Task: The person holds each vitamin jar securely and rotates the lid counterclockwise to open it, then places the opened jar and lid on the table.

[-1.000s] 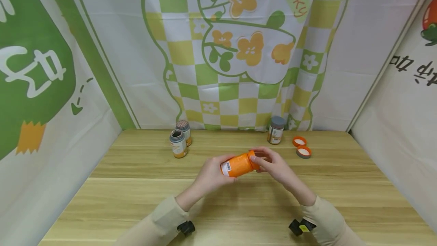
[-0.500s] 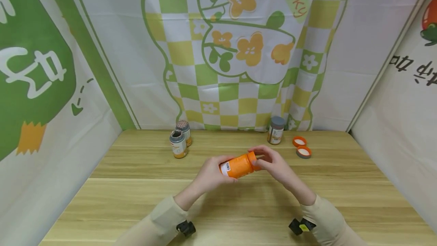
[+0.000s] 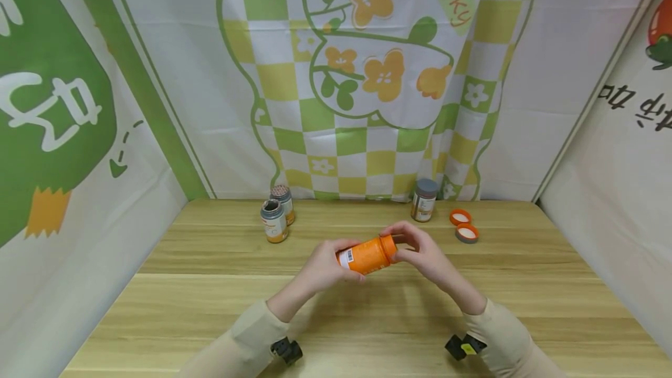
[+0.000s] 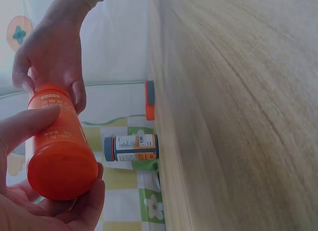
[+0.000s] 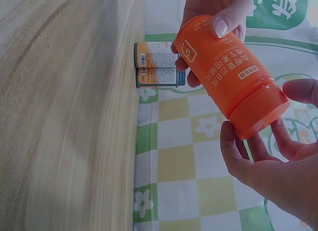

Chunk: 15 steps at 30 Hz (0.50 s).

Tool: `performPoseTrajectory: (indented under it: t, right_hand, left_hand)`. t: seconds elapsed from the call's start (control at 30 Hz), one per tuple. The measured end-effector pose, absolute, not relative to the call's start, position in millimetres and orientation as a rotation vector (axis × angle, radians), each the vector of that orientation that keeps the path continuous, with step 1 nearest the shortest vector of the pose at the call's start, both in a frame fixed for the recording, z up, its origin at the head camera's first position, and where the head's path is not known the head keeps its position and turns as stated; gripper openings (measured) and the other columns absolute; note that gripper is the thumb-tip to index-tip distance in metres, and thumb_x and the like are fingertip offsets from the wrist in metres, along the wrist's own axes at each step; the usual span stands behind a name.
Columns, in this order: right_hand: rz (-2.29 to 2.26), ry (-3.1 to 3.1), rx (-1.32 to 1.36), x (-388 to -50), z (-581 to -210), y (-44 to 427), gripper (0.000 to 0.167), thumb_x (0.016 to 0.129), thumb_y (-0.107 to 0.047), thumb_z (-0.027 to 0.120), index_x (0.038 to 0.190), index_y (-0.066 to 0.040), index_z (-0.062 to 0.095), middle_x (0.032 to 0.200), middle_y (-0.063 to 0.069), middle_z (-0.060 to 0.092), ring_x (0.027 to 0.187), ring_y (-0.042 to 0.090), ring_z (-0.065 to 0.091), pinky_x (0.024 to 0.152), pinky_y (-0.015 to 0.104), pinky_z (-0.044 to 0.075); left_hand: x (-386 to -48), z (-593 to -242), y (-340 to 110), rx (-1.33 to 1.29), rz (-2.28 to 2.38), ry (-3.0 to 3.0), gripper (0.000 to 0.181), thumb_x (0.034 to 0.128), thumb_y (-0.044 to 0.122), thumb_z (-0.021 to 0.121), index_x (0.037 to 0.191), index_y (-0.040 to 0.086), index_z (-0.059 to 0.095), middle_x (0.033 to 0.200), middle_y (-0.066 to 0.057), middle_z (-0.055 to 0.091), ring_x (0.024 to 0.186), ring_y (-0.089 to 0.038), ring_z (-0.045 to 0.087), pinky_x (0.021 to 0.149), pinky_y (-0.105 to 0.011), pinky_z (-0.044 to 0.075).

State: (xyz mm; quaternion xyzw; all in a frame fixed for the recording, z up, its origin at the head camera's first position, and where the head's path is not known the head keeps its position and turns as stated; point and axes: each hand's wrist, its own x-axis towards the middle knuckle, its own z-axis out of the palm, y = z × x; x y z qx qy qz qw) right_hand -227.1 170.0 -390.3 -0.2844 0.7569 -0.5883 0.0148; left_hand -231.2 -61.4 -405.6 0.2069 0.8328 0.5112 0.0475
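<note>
Held above the table, tilted with its capped end up and to the right, is an orange pill bottle. My left hand grips its lower body, thumb on one side and fingers on the other. The fingers and thumb of my right hand pinch the rim of its orange cap. In the left wrist view the bottle's base faces the camera. White lettering runs along the orange side in the right wrist view.
Two uncapped grey-necked bottles, one in front and one behind, stand at the back left. A capped grey-lidded bottle stands back right. Beside it two caps, one orange and one grey-rimmed, lie with white insides up.
The right hand's fingers have shifted around the cap, its thumb moving down towards the near edge. The bottle has moved only slightly left in the left hand's grip.
</note>
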Motion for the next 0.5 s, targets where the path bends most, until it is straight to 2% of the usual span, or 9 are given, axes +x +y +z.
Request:
performPoseTrajectory:
  t: [0.37, 0.5]
  right_hand:
    - [-1.853, 2.331, -0.919, -225.8, -390.2, 170.1, 0.028, 0.084, 0.002, 0.057, 0.112, 0.004, 0.055, 0.127, 0.026, 0.053, 0.107, 0.022, 0.056, 0.074, 0.031, 0.054]
    - [-1.866, 2.311, -0.924, -226.4, -391.1, 169.7, 0.026, 0.084, 0.004, 0.056, 0.109, 0.006, 0.054, 0.125, 0.027, 0.053, 0.109, 0.023, 0.056, 0.074, 0.031, 0.054]
  left_hand:
    - [-230.0, -404.7, -60.2, 0.563, 1.585, 2.474, 0.061, 0.0597, 0.012, 0.086, 0.118, 0.010, 0.066, 0.105, -0.007, 0.067, 0.084, -0.018, 0.056, 0.074, -0.030, 0.047]
    - [-230.1, -405.9, -59.6, 0.564, 1.593, 2.469, 0.061, 0.0594, 0.012, 0.086, 0.117, 0.010, 0.066, 0.105, -0.008, 0.067, 0.084, -0.017, 0.056, 0.073, -0.029, 0.047]
